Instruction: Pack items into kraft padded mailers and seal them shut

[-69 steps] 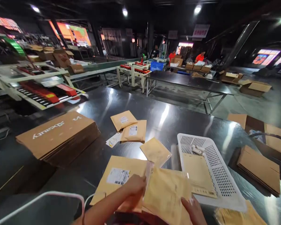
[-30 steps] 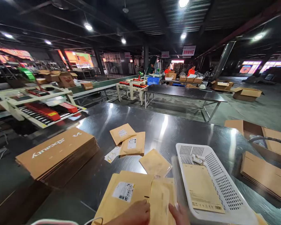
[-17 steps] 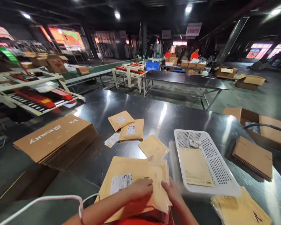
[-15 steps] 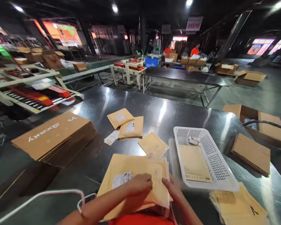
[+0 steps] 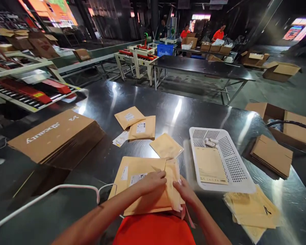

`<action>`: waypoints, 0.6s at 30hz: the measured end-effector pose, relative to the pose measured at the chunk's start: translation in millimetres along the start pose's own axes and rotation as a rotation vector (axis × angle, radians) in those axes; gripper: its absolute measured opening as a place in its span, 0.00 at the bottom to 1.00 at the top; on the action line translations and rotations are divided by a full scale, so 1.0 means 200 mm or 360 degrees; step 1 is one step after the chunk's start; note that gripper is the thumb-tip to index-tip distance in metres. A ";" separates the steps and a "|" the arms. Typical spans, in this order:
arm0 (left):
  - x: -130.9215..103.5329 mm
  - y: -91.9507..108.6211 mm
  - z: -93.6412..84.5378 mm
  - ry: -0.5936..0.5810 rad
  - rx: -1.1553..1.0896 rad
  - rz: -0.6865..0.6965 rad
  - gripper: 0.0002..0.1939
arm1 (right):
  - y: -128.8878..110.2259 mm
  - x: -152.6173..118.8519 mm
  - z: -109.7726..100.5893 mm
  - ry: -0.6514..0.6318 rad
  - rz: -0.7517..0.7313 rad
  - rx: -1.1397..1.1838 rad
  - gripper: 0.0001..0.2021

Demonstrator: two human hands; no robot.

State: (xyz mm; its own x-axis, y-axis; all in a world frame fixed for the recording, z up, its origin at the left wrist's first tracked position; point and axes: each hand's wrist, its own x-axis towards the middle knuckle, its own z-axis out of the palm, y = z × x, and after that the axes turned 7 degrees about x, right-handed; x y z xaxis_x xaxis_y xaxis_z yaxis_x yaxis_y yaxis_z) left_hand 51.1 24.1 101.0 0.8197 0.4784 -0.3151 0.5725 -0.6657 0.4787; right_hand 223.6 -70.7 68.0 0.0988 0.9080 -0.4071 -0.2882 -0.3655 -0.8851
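A large kraft padded envelope (image 5: 139,164) with white labels lies before me at the table's near edge. Across its top reaches my left hand (image 5: 154,182), fingers bent and pinching the edge near the fold. My right hand (image 5: 185,190) grips the right end, thumb on top and the other fingers partly hidden. Between both hands is a paler kraft piece (image 5: 172,170); whether it is the flap or a separate envelope I cannot tell. Pinkish strips (image 5: 188,216) hang below the right hand. Just beyond lies a smaller padded envelope (image 5: 166,144).
Two labelled padded envelopes (image 5: 142,128) and a white card (image 5: 121,139) lie farther back. A white basket (image 5: 236,166) to the right holds a kraft envelope and small white items. Flat envelopes (image 5: 255,207), folded cardboard (image 5: 272,154), a large carton (image 5: 56,136) and a white cord (image 5: 66,186) surround me.
My view has tilted down slightly. The large envelope's right end has shifted and creased between my hands, and more of its left label shows. Both hands stay on it.
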 end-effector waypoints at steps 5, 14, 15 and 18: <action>-0.01 0.08 0.02 -0.0007 -0.0068 -0.0032 0.11 | 0.00 -0.01 0.10 -0.0170 -0.0136 -0.0087 0.20; -0.05 -0.05 -0.07 0.0066 0.0167 0.0073 0.14 | 0.01 0.01 0.04 0.0027 -0.0176 -0.0418 0.14; -0.04 -0.04 -0.06 0.0043 0.0246 0.0147 0.14 | 0.04 0.02 0.04 0.0018 -0.0206 -0.0513 0.13; -0.01 0.01 -0.02 0.0001 0.0311 0.0239 0.13 | 0.12 0.04 0.09 0.0030 -0.0241 -0.0642 0.13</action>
State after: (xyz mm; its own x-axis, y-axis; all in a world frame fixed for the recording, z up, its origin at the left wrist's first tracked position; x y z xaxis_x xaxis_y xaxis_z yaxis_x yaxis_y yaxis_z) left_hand 50.3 23.4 105.7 0.8959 0.3660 -0.2518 0.4371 -0.8276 0.3523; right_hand 200.0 -69.5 47.9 0.1297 0.9550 -0.2667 0.1262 -0.2827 -0.9509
